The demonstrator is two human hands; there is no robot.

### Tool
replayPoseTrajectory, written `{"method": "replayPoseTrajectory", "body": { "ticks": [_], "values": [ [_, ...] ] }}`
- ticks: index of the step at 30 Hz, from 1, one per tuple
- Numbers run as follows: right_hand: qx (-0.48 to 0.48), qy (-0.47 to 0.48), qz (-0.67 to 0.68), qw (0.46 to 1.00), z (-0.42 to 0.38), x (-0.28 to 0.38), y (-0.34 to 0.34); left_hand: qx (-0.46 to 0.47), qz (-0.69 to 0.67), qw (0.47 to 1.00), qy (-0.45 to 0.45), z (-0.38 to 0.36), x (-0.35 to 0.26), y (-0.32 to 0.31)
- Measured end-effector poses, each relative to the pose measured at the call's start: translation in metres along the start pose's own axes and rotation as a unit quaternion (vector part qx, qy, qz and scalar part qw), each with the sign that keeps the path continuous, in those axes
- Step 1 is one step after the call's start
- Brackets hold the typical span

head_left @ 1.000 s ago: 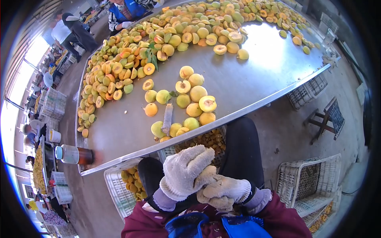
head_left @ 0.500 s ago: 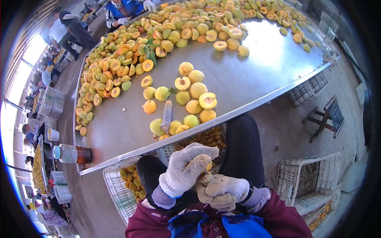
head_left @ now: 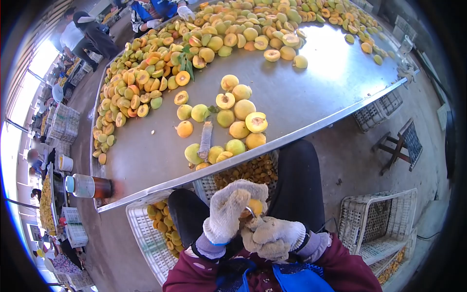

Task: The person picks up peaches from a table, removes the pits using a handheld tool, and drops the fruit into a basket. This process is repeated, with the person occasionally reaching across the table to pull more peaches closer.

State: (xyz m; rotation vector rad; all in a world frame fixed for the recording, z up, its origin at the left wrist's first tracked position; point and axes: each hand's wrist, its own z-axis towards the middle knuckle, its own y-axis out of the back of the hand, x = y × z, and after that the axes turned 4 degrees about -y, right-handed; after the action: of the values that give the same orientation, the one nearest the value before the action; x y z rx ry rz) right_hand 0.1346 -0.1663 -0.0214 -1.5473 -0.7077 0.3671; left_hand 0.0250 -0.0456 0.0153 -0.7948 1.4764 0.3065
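Fingers partly hide the fruit (head_left: 255,207) in the curled left hand (head_left: 232,208); the right hand (head_left: 273,237), closed, grips a metal tool (head_left: 250,211), mostly hidden.

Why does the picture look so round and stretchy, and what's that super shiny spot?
Head view: black rounded corners and stretched-looking sides, probably from a very wide lens. Head view: white glare, bright light bouncing off the metal table.
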Motion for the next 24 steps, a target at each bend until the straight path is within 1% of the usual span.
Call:
{"method": "replayPoseTrajectory", "body": {
  "ticks": [1,2,4,6,8,9,10,11,12,13,14,16,17,18,19,20,21,22,23,24],
  "values": [
    [0.007,0.005,-0.018,1.000,0.000,-0.001,0.000,0.004,0.011,0.999,-0.044,-0.001,0.002,0.000],
    [0.008,0.005,-0.017,1.000,0.000,-0.003,0.001,0.003,0.012,0.999,-0.043,-0.002,0.001,0.001],
    [0.033,0.032,-0.031,0.998,0.001,-0.004,0.005,0.051,0.164,0.979,-0.109,0.004,-0.007,0.000],
    [0.023,0.022,-0.019,0.999,0.000,-0.004,0.005,0.050,0.167,0.980,-0.100,0.011,-0.011,0.001],
    [0.013,0.018,-0.006,1.000,-0.001,-0.004,0.003,0.114,0.260,0.934,-0.216,0.016,-0.008,0.011],
    [0.010,0.017,-0.012,1.000,-0.001,-0.004,0.000,0.125,0.190,0.951,-0.210,0.012,0.001,0.015],
    [0.007,0.016,-0.020,1.000,0.000,-0.003,-0.002,0.125,0.191,0.950,-0.212,0.005,0.002,0.011],
    [0.007,0.016,-0.020,1.000,0.000,-0.003,-0.002,0.045,0.072,0.989,-0.124,-0.004,0.004,0.001],
    [0.010,0.016,-0.012,1.000,0.001,-0.004,0.000,-0.036,-0.050,0.998,-0.031,-0.008,0.007,-0.006],
    [0.013,0.015,-0.005,1.000,0.002,-0.004,0.001,-0.053,-0.054,0.997,-0.009,-0.008,0.009,-0.007],
    [0.012,0.013,-0.007,1.000,0.005,-0.006,0.006,-0.055,-0.056,0.997,-0.012,-0.004,0.008,-0.008],
    [-0.047,0.137,-0.148,0.978,0.014,-0.016,0.012,-0.125,-0.200,0.969,0.077,0.002,0.005,-0.009],
    [-0.045,0.134,-0.150,0.978,0.009,-0.011,0.010,-0.103,-0.421,0.895,0.105,0.008,0.018,-0.001],
    [-0.036,0.057,-0.133,0.989,0.000,0.006,-0.002,-0.104,-0.420,0.896,0.100,0.009,0.015,-0.001],
    [-0.028,-0.018,-0.113,0.993,-0.005,0.015,-0.008,-0.121,-0.324,0.933,0.101,0.008,0.011,0.000],
    [-0.026,-0.020,-0.115,0.993,-0.006,0.013,-0.004,-0.138,-0.225,0.959,0.101,0.007,0.008,0.002],
    [-0.061,-0.010,-0.141,0.988,-0.005,0.010,0.005,-0.169,-0.211,0.960,0.074,0.006,0.011,0.008],
    [-0.097,0.002,-0.165,0.982,-0.003,0.010,0.009,-0.175,-0.152,0.973,0.019,0.005,0.013,0.019],
    [-0.115,0.006,-0.176,0.978,-0.003,0.012,0.004,-0.198,-0.080,0.977,-0.004,0.000,0.012,0.032],
    [-0.114,0.005,-0.178,0.977,-0.002,0.014,0.001,-0.218,-0.009,0.976,-0.025,-0.006,0.011,0.046]
  ]
}}
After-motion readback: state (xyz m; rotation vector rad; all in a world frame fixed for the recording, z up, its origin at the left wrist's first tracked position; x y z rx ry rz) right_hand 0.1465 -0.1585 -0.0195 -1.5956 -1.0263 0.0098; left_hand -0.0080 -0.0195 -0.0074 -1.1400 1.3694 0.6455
